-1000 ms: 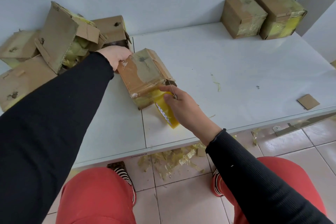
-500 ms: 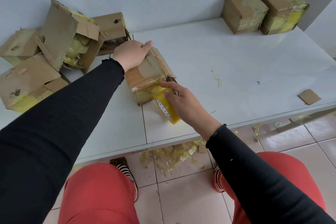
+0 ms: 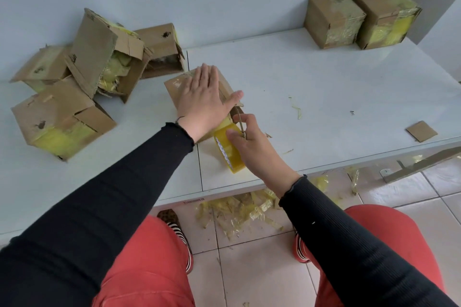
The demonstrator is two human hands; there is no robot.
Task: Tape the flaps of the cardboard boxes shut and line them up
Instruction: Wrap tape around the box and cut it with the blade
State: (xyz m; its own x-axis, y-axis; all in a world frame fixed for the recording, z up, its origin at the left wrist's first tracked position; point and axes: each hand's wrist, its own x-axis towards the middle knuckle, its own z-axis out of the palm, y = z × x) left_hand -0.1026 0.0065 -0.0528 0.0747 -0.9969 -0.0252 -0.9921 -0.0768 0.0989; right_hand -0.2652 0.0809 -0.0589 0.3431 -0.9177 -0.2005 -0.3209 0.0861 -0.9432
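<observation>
A small cardboard box (image 3: pixel 174 87) lies in the middle of the white table (image 3: pixel 324 97). My left hand (image 3: pixel 203 101) presses flat on its top, fingers spread, palm down. My right hand (image 3: pixel 252 139) grips a roll of yellow tape (image 3: pixel 228 151) at the box's near right corner, with a strip of tape running up onto the box. A thin metal tool sticks out between the fingers of the same hand. Two taped boxes (image 3: pixel 331 18) (image 3: pixel 384 13) stand side by side at the far right against the wall.
Several open, torn boxes (image 3: pixel 59 119) (image 3: pixel 104 57) (image 3: pixel 159 47) are piled at the left. A loose cardboard piece (image 3: pixel 421 131) lies near the table's right front edge. Yellow tape scraps (image 3: pixel 239 212) litter the tiled floor under the table.
My left hand has moved from the box's far left edge onto its top and now lies flat. The box has turned a little. My right hand stays at the tape roll.
</observation>
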